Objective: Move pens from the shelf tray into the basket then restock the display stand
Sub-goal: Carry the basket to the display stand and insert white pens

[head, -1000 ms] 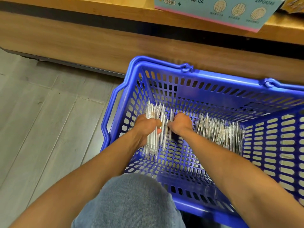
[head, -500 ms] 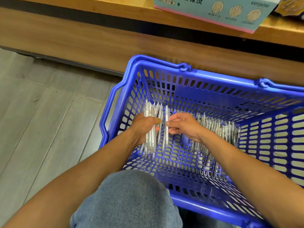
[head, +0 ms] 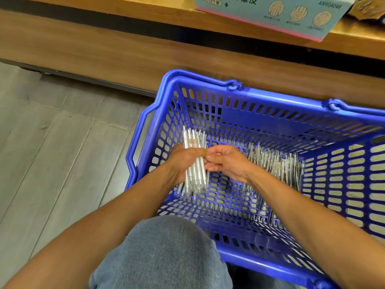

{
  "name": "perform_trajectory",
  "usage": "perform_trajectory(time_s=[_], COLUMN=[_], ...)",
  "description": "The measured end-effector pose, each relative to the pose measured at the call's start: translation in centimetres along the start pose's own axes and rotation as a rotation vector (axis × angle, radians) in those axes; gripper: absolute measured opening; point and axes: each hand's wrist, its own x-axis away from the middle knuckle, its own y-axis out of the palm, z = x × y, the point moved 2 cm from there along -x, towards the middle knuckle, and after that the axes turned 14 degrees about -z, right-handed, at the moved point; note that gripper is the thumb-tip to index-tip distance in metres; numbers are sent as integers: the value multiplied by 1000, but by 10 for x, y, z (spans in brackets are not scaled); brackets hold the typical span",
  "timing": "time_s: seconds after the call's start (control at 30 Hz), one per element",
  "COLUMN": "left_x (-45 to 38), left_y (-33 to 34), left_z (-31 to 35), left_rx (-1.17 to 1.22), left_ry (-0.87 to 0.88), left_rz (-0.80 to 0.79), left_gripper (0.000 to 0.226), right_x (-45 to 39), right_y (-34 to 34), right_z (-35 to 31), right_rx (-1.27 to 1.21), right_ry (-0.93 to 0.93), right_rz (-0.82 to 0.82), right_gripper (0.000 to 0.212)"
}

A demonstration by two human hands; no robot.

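Where grey plank floor (head: pixel 52 163) meets a wooden shelf (head: pixel 104 44), blue basket (head: pixel 270 97) sits centre-right. Teal box (head: pixel 270 15), top right: "12个装". Loose pens (head: pixel 275 163) lie inside. Left hand (head: pixel 181 161) grips pen bundle (head: pixel 194 161); right hand (head: pixel 227 161) pinches it.

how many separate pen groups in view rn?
2. One bundle of pens gripped in the left hand, right hand touching it; one loose pile on the basket floor, partly hidden by the right arm.

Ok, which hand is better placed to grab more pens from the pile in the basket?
The right hand: it sits beside the loose pens in the basket, while the left hand already grips a bundle of pens.
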Motion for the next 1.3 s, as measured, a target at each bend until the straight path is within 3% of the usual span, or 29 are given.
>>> perform_trajectory(time_s=[0.1,0.2,0.27,0.4,0.6,0.77,0.87,0.97,1.3], left_x=[1,4,7,17,41,55,62,65,85], left_y=[1,0,0,-1,-9,-18,-21,-23,-23], left_z=[1,3,5,8,13,4,1,0,9], left_rx=[-22,-59,-80,-110,-69,2,44,89,177], left_ry=[-4,8,22,38,16,23,31,33,110], left_rz=[22,71,88,79,-7,-72,-115,-133,-165], left_gripper=[105,100,96,94,45,34,22,23,12], right_x=[-9,-20,-27,-36,-32,-9,4,16,41], right_y=[-13,-25,-24,-17,-17,-29,-28,-17,30], right_z=[9,26,35,48,44,35,28,14,-39], right_rx=[119,601,893,1007,1012,853,672,478,309], right_ry=[61,198,296,395,452,404,365,283,89], right_rz=[134,434,506,573,590,462,393,302,167], right_gripper=[11,8,19,48,16,24,11,2,16])
